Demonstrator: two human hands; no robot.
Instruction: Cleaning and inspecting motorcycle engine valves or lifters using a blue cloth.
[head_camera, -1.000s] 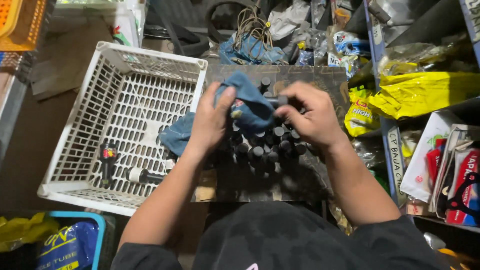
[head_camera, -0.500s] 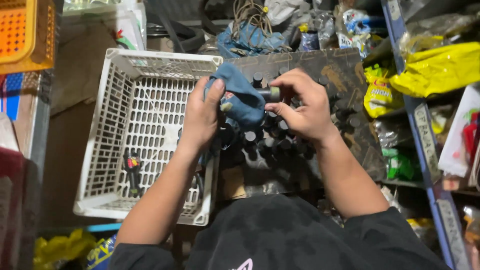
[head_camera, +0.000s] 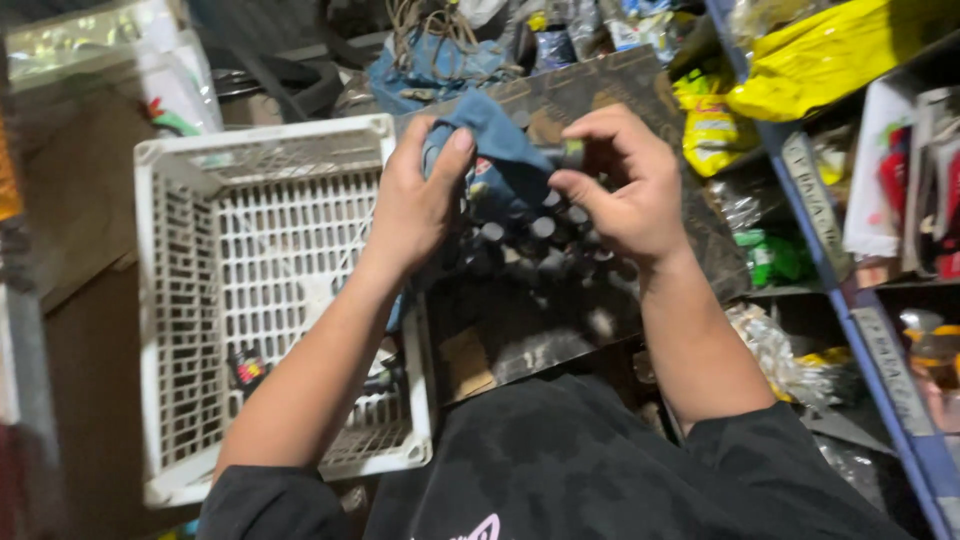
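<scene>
- Blue cloth (head_camera: 497, 140), bunched in the person's left hand (head_camera: 415, 200), is pressed by thumb and fingers around one end of a small dark bottle (head_camera: 566, 156); the right hand (head_camera: 625, 190) pinches the bottle's other end between thumb and fingertips, so both hands are closed on what they hold.
- Bottle and cloth are held in the air above the far edge of a dark, shallow box (head_camera: 540, 320) packed with rows of similar dark-capped bottles (head_camera: 545, 245).
- Wiping well here would seem to call for a firm right-hand pinch while the cloth turns around the bottle, kept clear of the packed caps below.
- White plastic crate (head_camera: 285, 300) sits just beside the box's left edge, with a few small bottles (head_camera: 248, 368) lying near its near-right corner.
- Yellow packets (head_camera: 800, 60) and a blue shelf frame (head_camera: 840, 300) crowd the right side.
- Compared with half a second ago, the hands sit higher and closer to the camera, the view has tilted, and the cloth covers the bottle's left end more fully; the crate and box lie as before.
</scene>
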